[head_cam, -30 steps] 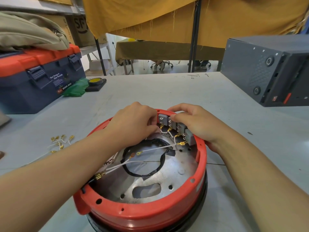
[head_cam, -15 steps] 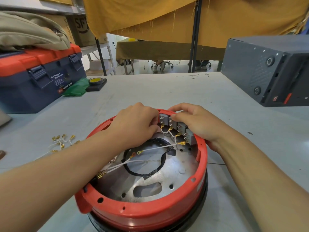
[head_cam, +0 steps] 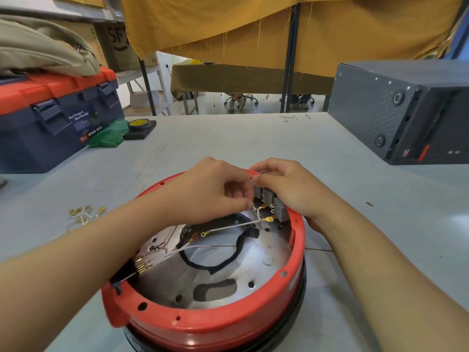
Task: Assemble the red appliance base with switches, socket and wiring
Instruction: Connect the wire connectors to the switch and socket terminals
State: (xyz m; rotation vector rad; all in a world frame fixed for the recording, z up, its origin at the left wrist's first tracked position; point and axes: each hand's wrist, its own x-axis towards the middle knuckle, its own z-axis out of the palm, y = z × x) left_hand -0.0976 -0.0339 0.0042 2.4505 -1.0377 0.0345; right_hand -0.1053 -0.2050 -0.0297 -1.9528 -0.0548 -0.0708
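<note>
The red appliance base (head_cam: 215,326) sits open side up on the table right in front of me, with a metal plate and a black ring inside. A grey switch block (head_cam: 269,199) is set in its far rim. My right hand (head_cam: 286,189) grips that block from above and behind. My left hand (head_cam: 213,191) pinches a white wire (head_cam: 257,213) with a brass terminal at the block's left side. More white wires (head_cam: 223,228) with brass terminals run across the plate to a black socket (head_cam: 127,271) at the left rim.
Loose white wires with brass terminals (head_cam: 83,215) lie on the table at left. A blue and orange toolbox (head_cam: 50,123) stands at back left, beside a green bag (head_cam: 109,135) and a tape roll (head_cam: 139,124). A dark grey machine (head_cam: 406,110) fills the back right.
My left hand has shifted right, closer to the switch block, fingers now pinching a wire at its terminals. My right hand has closed further over the block's top.
</note>
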